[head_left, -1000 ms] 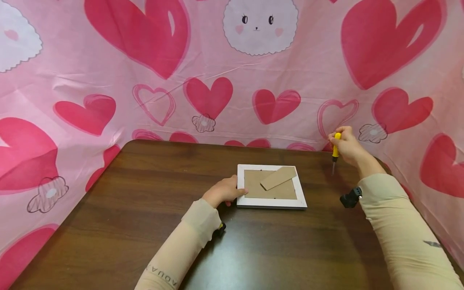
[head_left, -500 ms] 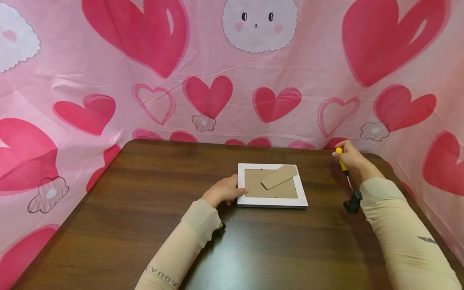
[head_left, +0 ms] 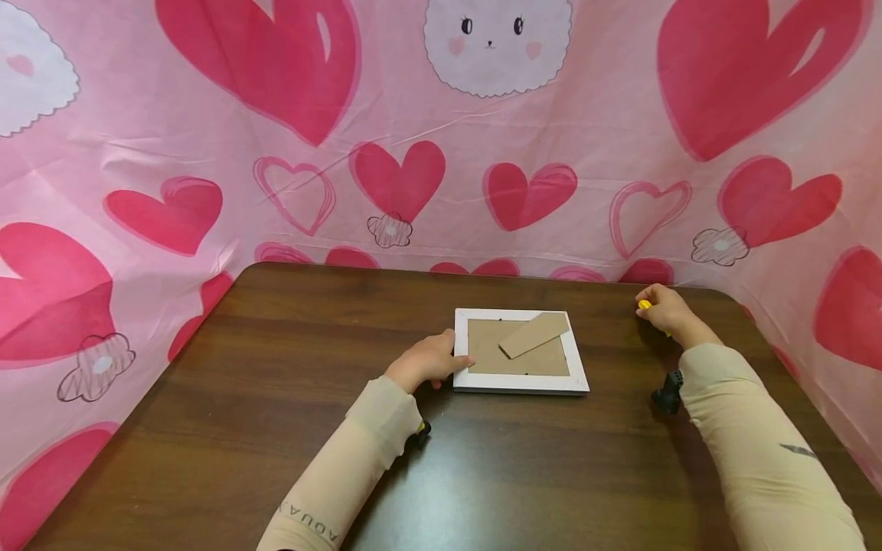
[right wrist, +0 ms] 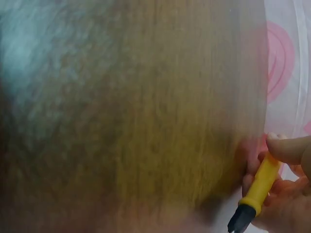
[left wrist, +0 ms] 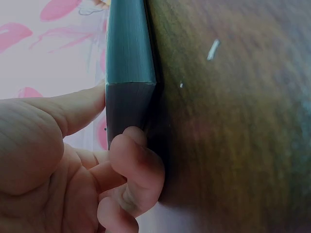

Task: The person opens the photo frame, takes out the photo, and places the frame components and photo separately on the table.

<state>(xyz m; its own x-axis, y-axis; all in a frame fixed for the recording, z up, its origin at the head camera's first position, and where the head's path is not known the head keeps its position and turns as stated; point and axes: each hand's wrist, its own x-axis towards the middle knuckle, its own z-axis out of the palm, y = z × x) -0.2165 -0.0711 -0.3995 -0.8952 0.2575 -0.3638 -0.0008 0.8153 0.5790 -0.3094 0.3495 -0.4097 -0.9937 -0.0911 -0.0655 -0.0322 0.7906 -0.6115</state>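
A white picture frame (head_left: 520, 383) lies back side up on the table, its brown backing board (head_left: 485, 348) and slanted stand leg (head_left: 534, 337) showing. My left hand (head_left: 427, 361) grips the frame's left edge, thumb on top. In the left wrist view, curled fingers (left wrist: 138, 170) press against the side of the frame (left wrist: 129, 107) near a corner. Off to the right, near the table's back right corner, my right hand (head_left: 667, 312) holds a screwdriver (right wrist: 262, 187) by its yellow handle. Most of the screwdriver is hidden behind the hand in the head view; its shaft is mostly out of sight.
The dark wooden table (head_left: 276, 383) extends on all sides of the frame. A pink cloth (head_left: 455, 115) with hearts hangs behind and beside it. Small white specks (left wrist: 214, 49) lie on the table in the left wrist view. Each wrist carries a small black camera (head_left: 667, 394).
My right hand has come down toward the table with the screwdriver, whose tip has swung from pointing down to pointing back toward the wrist. My left hand and the frame stay in place.
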